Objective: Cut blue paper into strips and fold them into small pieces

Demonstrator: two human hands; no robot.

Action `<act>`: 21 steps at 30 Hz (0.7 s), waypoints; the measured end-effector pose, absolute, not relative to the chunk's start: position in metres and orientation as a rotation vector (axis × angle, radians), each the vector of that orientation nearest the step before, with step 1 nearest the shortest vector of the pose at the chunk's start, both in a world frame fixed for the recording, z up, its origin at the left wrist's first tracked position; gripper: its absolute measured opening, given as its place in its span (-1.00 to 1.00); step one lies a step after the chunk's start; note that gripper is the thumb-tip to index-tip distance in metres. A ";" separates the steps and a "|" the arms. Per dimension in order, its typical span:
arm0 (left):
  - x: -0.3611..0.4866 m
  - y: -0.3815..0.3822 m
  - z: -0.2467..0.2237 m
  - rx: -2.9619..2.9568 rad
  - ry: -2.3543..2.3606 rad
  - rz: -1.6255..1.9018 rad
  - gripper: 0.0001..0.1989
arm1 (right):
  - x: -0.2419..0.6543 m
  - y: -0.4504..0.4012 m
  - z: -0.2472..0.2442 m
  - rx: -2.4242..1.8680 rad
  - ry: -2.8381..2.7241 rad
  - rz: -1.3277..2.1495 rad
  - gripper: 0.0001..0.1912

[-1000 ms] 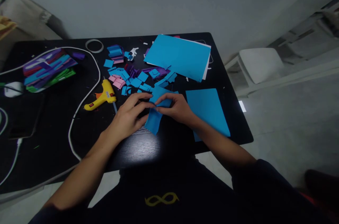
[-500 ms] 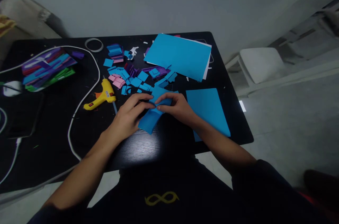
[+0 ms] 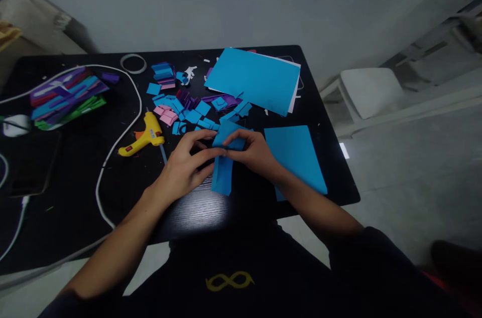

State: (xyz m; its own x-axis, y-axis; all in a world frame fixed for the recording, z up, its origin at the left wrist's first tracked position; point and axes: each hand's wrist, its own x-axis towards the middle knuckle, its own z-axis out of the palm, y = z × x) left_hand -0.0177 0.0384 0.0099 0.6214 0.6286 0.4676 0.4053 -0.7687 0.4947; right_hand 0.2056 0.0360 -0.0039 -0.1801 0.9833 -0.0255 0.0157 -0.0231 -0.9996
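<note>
A strip of blue paper [image 3: 222, 175] with a lengthwise crease is held between my two hands over the front middle of the table. My left hand [image 3: 190, 160] pinches it from the left, thumb and fingers meeting near its middle. From the right, my right hand [image 3: 252, 150] grips the same piece, fingertips almost touching those of the left. The strip's lower end hangs toward me; part of its upper end is hidden by fingers. Just beyond my hands lie several small folded blue paper pieces [image 3: 193, 116].
A yellow glue gun [image 3: 145, 135] lies left of my hands. Blue sheets [image 3: 295, 155] rest at right, with a larger blue sheet [image 3: 256, 80] behind. Bundled coloured strips [image 3: 70, 97], a white cable [image 3: 98, 182] and a tape roll [image 3: 133, 63] occupy the left side.
The blue paper's lower end has swung right and now points more straight toward me. My left fingers have shifted in to meet the right fingertips.
</note>
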 end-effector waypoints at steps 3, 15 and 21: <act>-0.017 0.038 0.009 2.480 0.859 0.934 -0.70 | 0.206 0.036 -0.003 -1.152 -1.340 1.362 -0.78; -0.010 0.037 0.011 1.591 1.108 0.722 -0.76 | 0.206 0.035 -0.004 -1.142 -1.360 1.324 -0.82; -0.016 0.041 0.008 1.676 1.120 0.676 -0.74 | 0.207 0.035 -0.003 -1.150 -1.422 1.312 -0.82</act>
State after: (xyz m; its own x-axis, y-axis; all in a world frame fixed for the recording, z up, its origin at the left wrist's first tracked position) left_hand -0.0161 0.0408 0.0078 0.4217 0.9044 -0.0648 0.3637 -0.1033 0.9258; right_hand 0.2070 0.0348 -0.0034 -0.2038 0.9790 0.0060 0.0725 0.0212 -0.9971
